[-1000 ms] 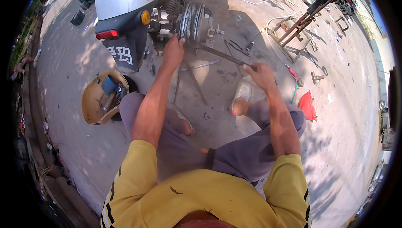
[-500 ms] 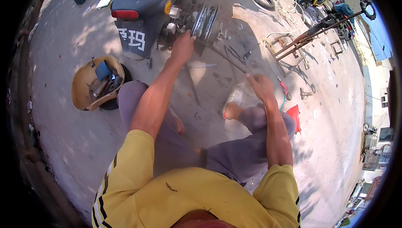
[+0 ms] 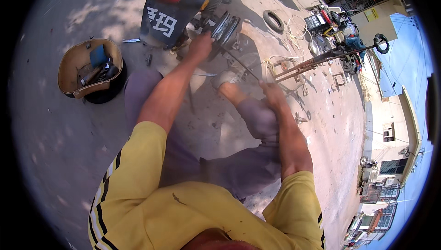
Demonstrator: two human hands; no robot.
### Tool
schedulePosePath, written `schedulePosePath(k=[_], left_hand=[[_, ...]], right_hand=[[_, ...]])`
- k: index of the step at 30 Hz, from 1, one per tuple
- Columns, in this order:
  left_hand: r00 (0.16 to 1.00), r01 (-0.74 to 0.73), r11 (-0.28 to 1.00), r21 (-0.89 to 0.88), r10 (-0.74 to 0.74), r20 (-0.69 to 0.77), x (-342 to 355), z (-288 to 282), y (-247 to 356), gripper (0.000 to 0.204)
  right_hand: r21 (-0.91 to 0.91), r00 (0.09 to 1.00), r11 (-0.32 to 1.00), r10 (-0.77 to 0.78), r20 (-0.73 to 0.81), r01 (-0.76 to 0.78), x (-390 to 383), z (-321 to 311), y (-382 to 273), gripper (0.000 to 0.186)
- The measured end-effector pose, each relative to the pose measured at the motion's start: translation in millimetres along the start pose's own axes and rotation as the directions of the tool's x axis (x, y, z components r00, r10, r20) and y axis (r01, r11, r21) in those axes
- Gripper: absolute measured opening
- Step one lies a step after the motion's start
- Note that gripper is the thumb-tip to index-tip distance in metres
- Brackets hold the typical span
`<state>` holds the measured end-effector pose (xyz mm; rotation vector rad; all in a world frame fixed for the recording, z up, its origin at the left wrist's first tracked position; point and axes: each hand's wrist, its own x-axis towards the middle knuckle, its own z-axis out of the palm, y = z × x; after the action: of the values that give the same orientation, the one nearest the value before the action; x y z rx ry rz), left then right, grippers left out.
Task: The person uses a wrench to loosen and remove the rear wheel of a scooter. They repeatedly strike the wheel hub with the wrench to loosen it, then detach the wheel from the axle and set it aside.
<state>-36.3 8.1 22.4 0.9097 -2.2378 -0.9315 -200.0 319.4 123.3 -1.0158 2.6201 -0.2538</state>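
A long thin metal bar (image 3: 242, 66) slants from the wheel hub (image 3: 225, 28) at the rear of a scooter (image 3: 172, 8). My right hand (image 3: 274, 93) is closed round the bar's near end, above my right knee. My left hand (image 3: 200, 48) is curled against the near-left side of the hub, close to the bar's far end. Its fingertips are hidden, so what it grips cannot be made out. The hub has shiny metal rims and no tyre shows on it. My right shoe (image 3: 225, 77) is planted just below the bar.
Left of my knee stands a tan tub (image 3: 64, 77) of tools, with a dark round thing beneath it. A loose tyre (image 3: 274, 21), a pale hose (image 3: 294, 31) and a rusty metal stand (image 3: 298, 68) lie ahead right. Parts and tools clutter the ground beyond.
The view has swung to the right, bringing in more buildings and sky. My right foot has moved forward, closer to the hub. My right hand still holds the bar, and my left stays at the hub.
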Motion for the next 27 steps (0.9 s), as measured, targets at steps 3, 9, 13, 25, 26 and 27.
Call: schedulePosePath(k=[3, 9, 13, 25, 26, 27], left_hand=[[1.0, 0.012, 1.0, 0.013, -0.012, -0.024, 0, -1, 1, 0.03], [0.998, 0.03, 0.999, 0.014, -0.029, -0.06, -1, 9, -2, 0.029], [0.998, 0.013, 1.0, 0.01, -0.013, -0.064, 1, 10, -10, 0.028], [0.999, 0.046, 0.999, 0.014, -0.046, -0.003, -3, 3, 6, 0.028], [0.999, 0.026, 1.0, 0.007, -0.026, -0.034, -3, 8, 2, 0.029], [0.997, 0.006, 1.0, 0.002, -0.006, -0.073, 0, 16, -8, 0.029]], right_hand=[[-0.081, 1.0, 0.996, 0.025, -0.008, -0.026, -2, -8, -15, 0.083], [-0.158, 0.999, 0.987, 0.01, -0.042, -0.016, 0, 2, -8, 0.083], [-0.162, 0.997, 0.985, 0.051, -0.057, -0.06, -6, 6, -13, 0.082], [-0.155, 0.996, 0.987, 0.035, -0.079, -0.047, -18, 3, -15, 0.081], [-0.159, 0.996, 0.986, 0.032, -0.086, -0.046, -18, 4, -12, 0.081], [-0.164, 0.995, 0.986, 0.023, -0.097, -0.038, -17, 5, -10, 0.081]])
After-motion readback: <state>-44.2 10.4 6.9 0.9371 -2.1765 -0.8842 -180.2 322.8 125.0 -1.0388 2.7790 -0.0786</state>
